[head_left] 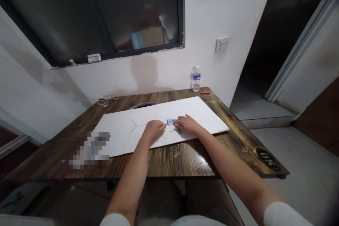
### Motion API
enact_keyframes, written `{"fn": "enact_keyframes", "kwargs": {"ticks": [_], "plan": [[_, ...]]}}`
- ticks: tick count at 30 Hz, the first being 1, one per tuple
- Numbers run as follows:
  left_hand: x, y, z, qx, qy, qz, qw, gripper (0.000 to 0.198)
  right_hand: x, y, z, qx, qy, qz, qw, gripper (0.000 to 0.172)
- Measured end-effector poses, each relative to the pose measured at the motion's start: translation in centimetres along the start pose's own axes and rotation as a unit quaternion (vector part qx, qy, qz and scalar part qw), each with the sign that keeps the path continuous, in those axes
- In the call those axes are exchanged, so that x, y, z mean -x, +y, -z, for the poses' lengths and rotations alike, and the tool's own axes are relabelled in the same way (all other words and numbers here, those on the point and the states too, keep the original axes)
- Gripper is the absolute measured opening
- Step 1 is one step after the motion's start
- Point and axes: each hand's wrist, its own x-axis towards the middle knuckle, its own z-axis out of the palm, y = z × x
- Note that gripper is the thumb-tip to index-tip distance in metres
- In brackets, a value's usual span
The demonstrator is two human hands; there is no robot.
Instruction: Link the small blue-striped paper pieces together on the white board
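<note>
White wall (pixel 206 17) | wooden table (pixel 174 160) | board (pixel 193 107) beneath left hand (pixel 153 130), right hand (pixel 187 125)

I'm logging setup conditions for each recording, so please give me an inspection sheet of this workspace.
Surface: dark-streaked wooden table with a white board lying on it.
Job's things: blue-and-white piece on the board; dark striped piece partly under the right fingers; thin lines, thread or drawn unclear.
Clutter: clear bottle and red stick-like item at rear right; rounded object partly hidden behind the board.
Grippers: left grip and right grip flank the blue-and-white piece; contact unclear.
Cables: white cord, loosely looped, rear left.
Surroundings: window, wall socket, dark doorway.
</note>
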Motion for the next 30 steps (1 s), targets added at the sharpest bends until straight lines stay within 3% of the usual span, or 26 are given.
{"fn": "enact_keyframes", "kwargs": {"ticks": [3,7,9,13,17,20,25,27,30], "plan": [[-0.3,-0.3,-1.0,0.03,0.045,-0.015,0.998,0.039,0.3,0.1,1.2,0.005,-0.016,-0.01,1.0,0.035],[-0.7,0.2,-2.2,0.071,-0.028,-0.092,0.993,0.052,0.6,0.6,1.9,-0.047,-0.045,-0.003,0.998,0.04],[-0.7,0.5,-2.3,0.087,-0.054,-0.133,0.986,0.053,0.5,0.8,1.8,-0.054,-0.018,-0.012,0.998,0.038],[-0.7,1.0,-1.7,0.133,-0.024,-0.217,0.967,0.043,0.0,1.0,0.6,-0.053,0.056,0.008,0.997,0.036],[-0.7,0.6,-1.1,0.163,-0.079,-0.294,0.938,0.033,-0.1,1.3,-0.4,-0.052,-0.017,0.037,0.998,0.041],[-0.5,-0.4,-0.8,0.128,-0.09,-0.244,0.957,0.03,0.3,1.7,0.3,-0.054,-0.073,0.022,0.996,0.037],[-0.2,-1.6,-1.1,0.054,-0.029,-0.047,0.997,0.038,1.3,2.4,2.3,-0.079,-0.157,0.028,0.984,0.033],[-0.3,-1.5,-1.6,0.052,-0.039,-0.029,0.997,0.046,1.4,2.2,2.3,-0.083,-0.185,0.032,0.979,0.037],[-0.6,-0.7,-2.5,0.069,-0.096,-0.058,0.991,0.058,1.1,1.4,1.4,-0.062,-0.18,0.037,0.981,0.053]]}}
